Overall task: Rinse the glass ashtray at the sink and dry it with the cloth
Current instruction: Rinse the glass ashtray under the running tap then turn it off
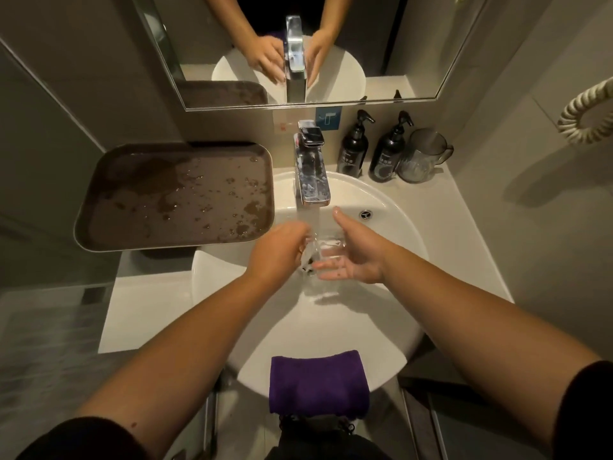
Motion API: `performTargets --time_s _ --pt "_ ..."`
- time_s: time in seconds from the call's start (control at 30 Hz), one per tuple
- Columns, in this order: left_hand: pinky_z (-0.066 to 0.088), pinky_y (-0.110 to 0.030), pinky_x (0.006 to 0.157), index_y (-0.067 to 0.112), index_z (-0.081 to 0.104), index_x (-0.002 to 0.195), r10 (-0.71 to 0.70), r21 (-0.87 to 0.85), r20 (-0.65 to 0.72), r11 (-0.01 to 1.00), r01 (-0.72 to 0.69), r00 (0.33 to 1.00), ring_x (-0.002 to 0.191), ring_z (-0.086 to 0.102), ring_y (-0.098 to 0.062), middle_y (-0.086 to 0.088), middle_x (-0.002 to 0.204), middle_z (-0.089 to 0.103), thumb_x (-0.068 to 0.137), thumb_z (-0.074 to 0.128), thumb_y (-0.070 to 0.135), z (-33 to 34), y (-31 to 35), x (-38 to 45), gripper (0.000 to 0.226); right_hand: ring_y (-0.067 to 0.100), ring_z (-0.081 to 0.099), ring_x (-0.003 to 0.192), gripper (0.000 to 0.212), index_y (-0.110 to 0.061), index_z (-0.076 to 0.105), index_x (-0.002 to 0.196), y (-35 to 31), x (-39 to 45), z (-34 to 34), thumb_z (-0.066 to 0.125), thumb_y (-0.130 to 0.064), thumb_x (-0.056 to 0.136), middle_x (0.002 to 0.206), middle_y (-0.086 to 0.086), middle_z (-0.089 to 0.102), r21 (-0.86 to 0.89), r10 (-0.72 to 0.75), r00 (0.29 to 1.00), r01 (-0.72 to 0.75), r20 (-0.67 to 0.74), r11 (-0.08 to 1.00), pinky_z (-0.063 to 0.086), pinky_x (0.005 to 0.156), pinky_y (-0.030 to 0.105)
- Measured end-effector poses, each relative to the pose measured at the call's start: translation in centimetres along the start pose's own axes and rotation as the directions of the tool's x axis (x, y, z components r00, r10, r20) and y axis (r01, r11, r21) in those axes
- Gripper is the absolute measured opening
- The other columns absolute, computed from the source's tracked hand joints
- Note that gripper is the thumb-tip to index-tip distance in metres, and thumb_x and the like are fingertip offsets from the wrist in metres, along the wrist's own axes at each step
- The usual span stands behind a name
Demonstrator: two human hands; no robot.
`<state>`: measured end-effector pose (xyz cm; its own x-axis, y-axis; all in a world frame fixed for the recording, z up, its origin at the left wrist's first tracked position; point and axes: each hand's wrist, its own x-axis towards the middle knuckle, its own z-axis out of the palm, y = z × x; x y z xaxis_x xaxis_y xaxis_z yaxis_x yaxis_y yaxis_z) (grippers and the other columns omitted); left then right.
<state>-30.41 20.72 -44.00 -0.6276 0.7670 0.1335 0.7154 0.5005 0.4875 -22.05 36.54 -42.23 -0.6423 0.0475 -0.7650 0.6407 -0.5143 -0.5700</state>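
While water runs from the tap into the white sink, the task stands at the rinse stage: rinse under way, drying not begun, by my reading. Purple cloth lies folded over the sink's near rim, dry-looking, untouched, well apart from both hands.

Wet brown tray sits on the surface left of the sink; two dark pump bottles and a clear jug stand right of the tap. None in play.

Left hand: fingers curled, closed on the ashtray's left side, approx. Right hand: mostly open, palm up, fingers spread, cupping the ashtray from the right and beneath; thumb raised clear.

Glass ashtray: held between the hands directly under the stream, above the basin centre. Transparent and blurred by water, so outline is poor. Appears tilted, hollow facing up toward the tap; no clear long axis, cannot tell shape w/ confidence.

Remaining: finish rinse, shut tap, take cloth, dry.
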Motion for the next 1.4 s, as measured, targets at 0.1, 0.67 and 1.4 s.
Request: performTargets --time_s 0.1,0.67,1.4 --pt "0.055 -0.042 0.074 0.021 0.053 0.107 0.246 0.041 -0.048 0.969 -0.244 0.968 0.094 0.061 -0.034 -0.009 0.106 0.066 0.083 0.048 0.01 0.3 -0.5 -0.1 0.027 0.015 0.066 0.055 0.026 -0.009 0.066 0.091 0.0 0.5 1.1 0.059 -0.034 0.096 0.072 0.007 0.069 0.08 -0.005 0.998 0.011 -0.068 0.997 0.051 0.043 0.022" --pt "0.037 -0.023 0.045 0.018 0.06 0.07 -0.557 -0.701 0.489 0.207 0.682 0.671 0.043 0.045 -0.014 -0.002 0.053 0.048 0.098 0.042 0.053 -0.4 1.8 1.7 0.049 0.006 0.065 0.06 0.01 -0.01 0.066 0.101 -1.2 0.8 1.1 0.06 -0.005 0.095 0.07 -0.003 0.071 -0.341 -0.302 0.929 0.361 0.214 0.868 0.051 0.059 0.019" --pt "0.019 -0.021 0.037 0.018 0.041 0.06 -0.789 -0.89 0.374 -0.158 0.427 0.487 0.038 0.024 -0.013 0.004 0.046 0.03 0.088 0.046 0.021 1.5 1.6 3.2 0.028 0.02 0.046 0.053 0.031 -0.012 0.058 0.07 -1.7 4.1 4.5 0.047 -0.027 0.096 0.06 0.007 0.053 -0.157 -0.362 0.842 0.325 -0.401 0.932 0.035 0.051 0.029"
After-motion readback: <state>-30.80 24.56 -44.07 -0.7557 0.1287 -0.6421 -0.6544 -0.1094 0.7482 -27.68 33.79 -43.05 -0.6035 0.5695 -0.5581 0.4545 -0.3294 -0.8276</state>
